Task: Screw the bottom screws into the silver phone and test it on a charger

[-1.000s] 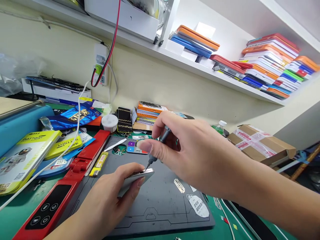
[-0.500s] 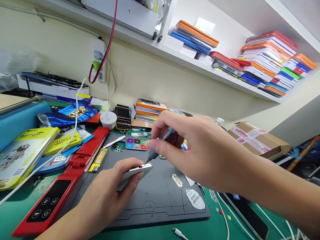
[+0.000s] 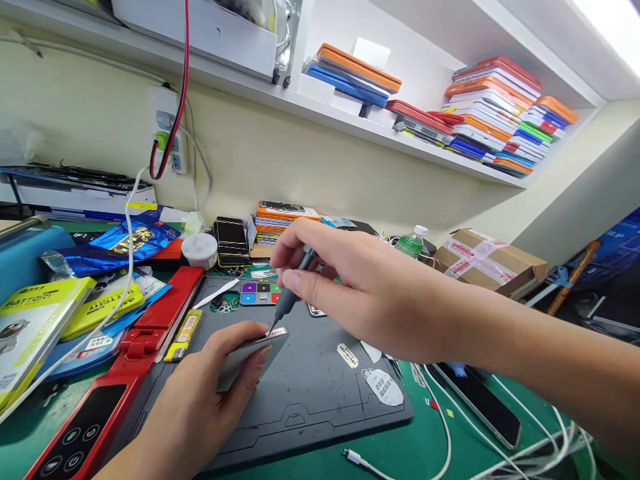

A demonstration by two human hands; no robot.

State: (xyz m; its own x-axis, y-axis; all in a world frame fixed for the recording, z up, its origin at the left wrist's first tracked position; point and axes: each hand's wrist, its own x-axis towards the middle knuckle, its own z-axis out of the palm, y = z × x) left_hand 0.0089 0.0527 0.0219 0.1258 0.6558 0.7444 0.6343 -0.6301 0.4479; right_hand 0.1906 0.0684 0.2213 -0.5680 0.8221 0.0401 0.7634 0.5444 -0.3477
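Observation:
My left hand (image 3: 213, 380) grips a phone (image 3: 253, 357) between thumb and fingers, its bottom edge with port and small holes turned up and to the right. My right hand (image 3: 345, 280) is closed around a dark grey screwdriver (image 3: 286, 301), tilted downward. Its thin tip meets the phone's bottom edge beside the port; whether it sits in a screw is too small to tell. Both hands are above a dark grey work mat (image 3: 320, 400).
On the mat lie a razor blade (image 3: 347, 355), a white label (image 3: 384, 387) and a multicoloured screw tray (image 3: 257, 293). A red hinged device (image 3: 135, 360) and yellow battery boxes (image 3: 45, 320) stand left. To the right are another phone (image 3: 480, 403), white cables (image 3: 445, 427) and a cardboard box (image 3: 490, 263).
The camera view has swung, shifting the surroundings left. The phone has tilted, showing more of its flat face, while the screwdriver tip stays at its bottom edge.

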